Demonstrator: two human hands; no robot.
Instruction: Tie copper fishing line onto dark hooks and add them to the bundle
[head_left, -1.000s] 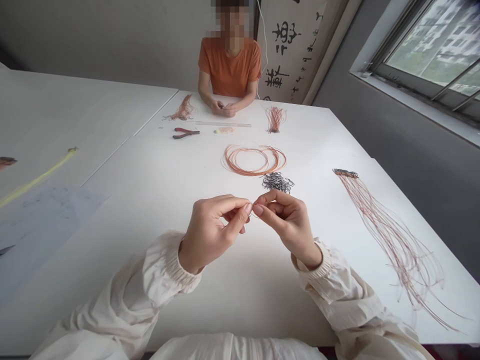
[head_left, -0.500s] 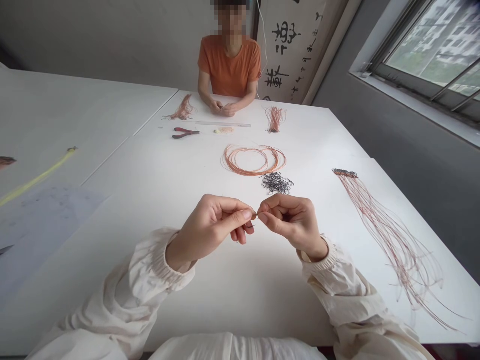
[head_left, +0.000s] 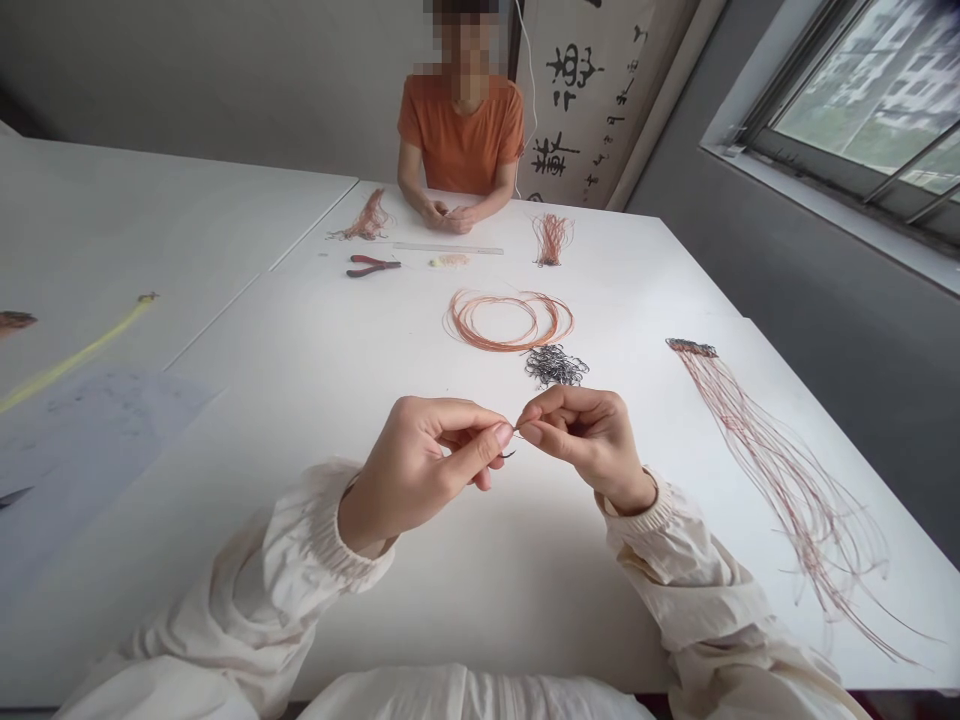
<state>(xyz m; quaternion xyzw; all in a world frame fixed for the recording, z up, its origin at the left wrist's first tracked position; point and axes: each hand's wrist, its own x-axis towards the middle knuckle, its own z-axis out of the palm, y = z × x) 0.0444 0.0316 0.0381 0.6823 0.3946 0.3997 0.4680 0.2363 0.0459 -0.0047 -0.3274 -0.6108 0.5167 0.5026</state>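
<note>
Small dark wire hook (head_left: pixel 510 454), held in mid-air above the white bench (head_left: pixel 225 590) between left hand (head_left: pixel 420 468) and right hand (head_left: pixel 589 440); fingers (head_left: pixel 501 434) of both pinched closed, tips almost touching; heap of similar hooks (head_left: pixel 555 366) and copper wire coil (head_left: pixel 510 322) lie beyond

On the surface (head_left: pixel 420 600): wire coil (head_left: pixel 510 348) mid-table; heap of small hooks (head_left: pixel 556 366) just before it; loose wire strands (head_left: pixel 780 470) well right; pliers (head_left: pixel 373 265) and ruler (head_left: pixel 448 249) behind coil, pliers leftmost.
</note>
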